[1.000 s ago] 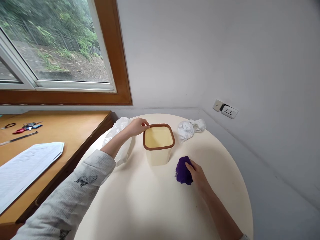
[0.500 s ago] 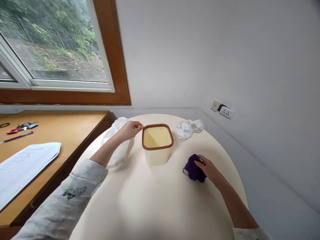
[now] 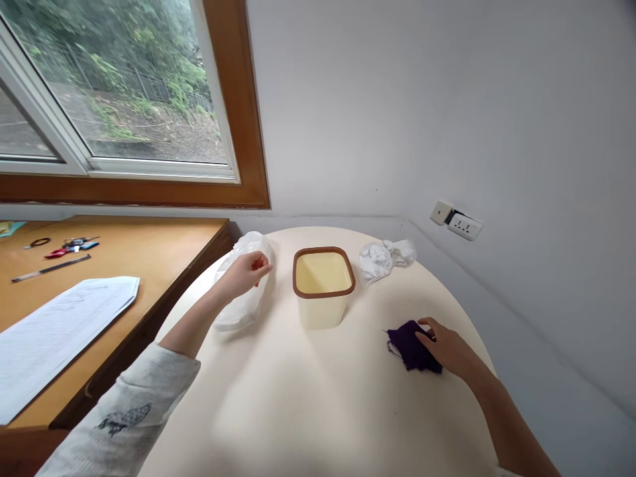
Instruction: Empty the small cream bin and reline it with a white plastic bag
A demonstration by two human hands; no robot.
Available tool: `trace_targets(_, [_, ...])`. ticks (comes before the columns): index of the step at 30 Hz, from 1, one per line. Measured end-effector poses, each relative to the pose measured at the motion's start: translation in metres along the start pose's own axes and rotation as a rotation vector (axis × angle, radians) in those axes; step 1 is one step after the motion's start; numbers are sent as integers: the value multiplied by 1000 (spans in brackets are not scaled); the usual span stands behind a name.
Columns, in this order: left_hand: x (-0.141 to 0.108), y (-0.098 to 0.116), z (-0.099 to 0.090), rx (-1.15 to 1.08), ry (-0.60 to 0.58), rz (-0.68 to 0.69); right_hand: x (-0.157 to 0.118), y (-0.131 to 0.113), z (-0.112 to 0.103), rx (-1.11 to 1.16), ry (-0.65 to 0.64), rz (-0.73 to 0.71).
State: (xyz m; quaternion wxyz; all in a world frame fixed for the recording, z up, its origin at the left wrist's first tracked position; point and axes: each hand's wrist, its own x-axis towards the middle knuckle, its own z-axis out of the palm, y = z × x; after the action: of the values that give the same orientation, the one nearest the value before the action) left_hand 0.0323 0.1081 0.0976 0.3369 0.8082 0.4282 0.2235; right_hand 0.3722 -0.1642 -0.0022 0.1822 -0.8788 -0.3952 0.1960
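Observation:
A cream bin [image 3: 322,311] with a brown rim stands upright near the middle of the round table. Left of it lies a translucent white plastic bag [image 3: 239,310]. Over this bag is my left hand [image 3: 244,273], its fingers curled and pinched together; what they hold, if anything, is too small to make out. A dark purple cloth [image 3: 413,346] rests at the right, with the thumb and fingertips of my right hand [image 3: 444,344] gripping its upper right part. Behind the cloth, a crumpled white bag [image 3: 378,261] sits right of the bin.
The pale round table [image 3: 298,397] stands beside a wooden desk [image 3: 163,245]. On the desk are papers [image 3: 69,331], a pen [image 3: 52,267], keys [image 3: 74,245] and a black ring [image 3: 40,242]. A wall socket [image 3: 464,226] is at the right.
My left hand has moved away from the bin's rim, leftward over the bag, its fingers curling in. My right hand has moved right with the purple cloth, which now lies flatter. The view has shifted slightly.

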Motion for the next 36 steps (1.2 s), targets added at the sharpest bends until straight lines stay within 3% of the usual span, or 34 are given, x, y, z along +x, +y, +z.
trace_targets(4, [-13, -24, -8, 8, 36, -59, -3, -20, -5, -7, 106, -93])
trace_targets(7, [-23, -45, -13, 100, 85, -73, -9, -52, -12, 128, 176, -307])
trace_targets(10, [-36, -65, -9, 248, 51, -22, -18, -93, -20, 187, 241, -536])
trace_targets(14, [-50, -90, 11, 437, -36, -40, -22, -142, -24, 101, 145, -689])
trace_targets(17, [-55, -109, 27, 472, -33, -45, -16, -163, -19, 64, 55, -740])
trace_targets(23, [-57, -125, 39, 393, 99, -6, -6, -173, -8, 110, 67, -769])
trace_targets(31, [-60, -105, 35, 169, 308, -51, -8, -174, -3, 311, 23, -741])
trace_targets(36, [-60, -97, 29, 30, 423, -121, -11, -177, -6, 391, -49, -640])
